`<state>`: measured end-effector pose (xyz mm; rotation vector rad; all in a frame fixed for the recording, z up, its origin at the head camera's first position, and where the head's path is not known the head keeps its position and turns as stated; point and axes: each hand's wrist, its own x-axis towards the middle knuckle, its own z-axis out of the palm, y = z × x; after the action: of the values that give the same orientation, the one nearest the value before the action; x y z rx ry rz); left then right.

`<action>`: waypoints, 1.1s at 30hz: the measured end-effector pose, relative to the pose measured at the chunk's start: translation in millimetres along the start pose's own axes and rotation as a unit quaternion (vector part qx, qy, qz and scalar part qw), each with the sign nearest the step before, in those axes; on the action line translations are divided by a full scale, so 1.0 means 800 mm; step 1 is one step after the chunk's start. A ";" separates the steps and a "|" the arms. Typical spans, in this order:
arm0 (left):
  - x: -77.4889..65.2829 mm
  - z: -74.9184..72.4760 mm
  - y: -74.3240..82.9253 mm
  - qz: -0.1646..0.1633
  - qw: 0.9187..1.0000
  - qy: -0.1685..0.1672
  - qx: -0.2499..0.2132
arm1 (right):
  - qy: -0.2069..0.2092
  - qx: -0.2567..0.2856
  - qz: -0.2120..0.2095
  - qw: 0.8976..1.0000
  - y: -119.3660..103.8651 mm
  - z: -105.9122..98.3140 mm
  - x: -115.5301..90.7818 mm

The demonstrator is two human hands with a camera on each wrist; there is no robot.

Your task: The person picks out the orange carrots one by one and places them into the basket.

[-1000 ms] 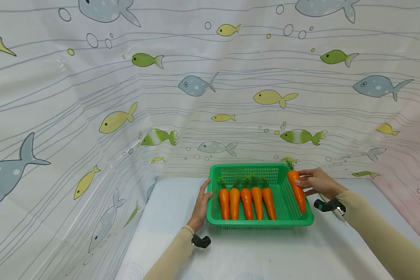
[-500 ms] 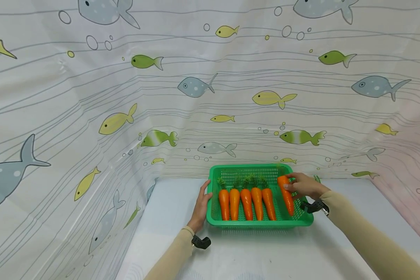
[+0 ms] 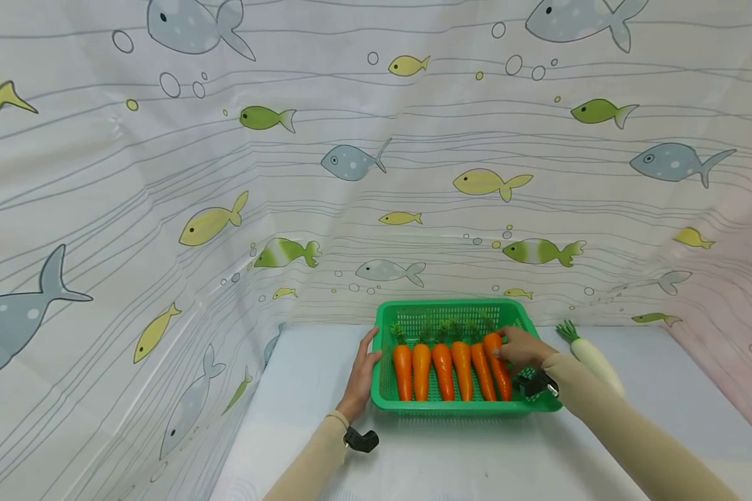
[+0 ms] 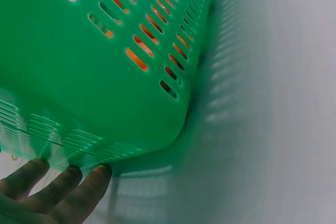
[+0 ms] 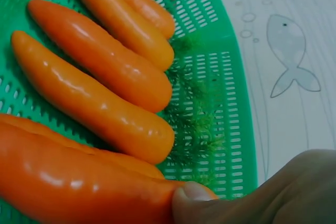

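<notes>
A green slotted plastic basket (image 3: 451,406) stands on the white table, with several orange carrots (image 3: 443,372) lined up in it, leafy tops toward the back. My right hand (image 3: 521,348) grips another carrot (image 3: 498,369) at the right end of that row, close against its neighbour. In the right wrist view the thumb (image 5: 195,195) presses on the thick end of the held carrot (image 5: 89,182). At the basket's left side rests my left hand (image 3: 358,379); in the left wrist view its extended fingers (image 4: 79,198) touch the slotted wall (image 4: 89,114).
A white radish (image 3: 595,362) with green leaves lies on the table right of the basket, partly behind the right sleeve. Behind the table rises a white sheet (image 3: 439,243) printed with fish; it also borders the left and right sides.
My right hand has carried the carrot leftward from the basket's right side, down to the end of the row. The radish has come into sight. My left hand stays at the basket.
</notes>
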<state>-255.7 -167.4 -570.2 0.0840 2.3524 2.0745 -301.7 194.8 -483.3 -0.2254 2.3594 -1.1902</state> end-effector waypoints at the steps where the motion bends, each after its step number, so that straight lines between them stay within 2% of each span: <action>1: -0.001 0.000 0.000 0.000 1.000 0.000 -0.001 | 0.001 -0.004 0.001 1.000 0.000 0.002 0.001; 10: -0.002 0.000 -0.002 0.000 1.000 0.001 0.003 | 0.003 -0.011 0.010 1.000 0.000 0.008 0.010; 18: -0.003 0.000 -0.005 -0.001 1.000 0.000 0.004 | 0.015 -0.033 0.021 0.999 0.012 0.011 0.020; 22: -0.003 0.000 -0.003 -0.004 1.000 0.001 0.001 | 0.021 -0.053 0.014 0.998 0.020 0.011 0.024; 33: 0.001 0.000 -0.004 -0.003 1.000 -0.001 0.005 | 0.066 -0.084 0.027 0.994 0.021 0.018 0.025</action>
<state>-256.3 -167.7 -573.0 0.0785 2.3585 2.0588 -310.8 188.1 -510.9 -0.1426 2.5671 -1.0097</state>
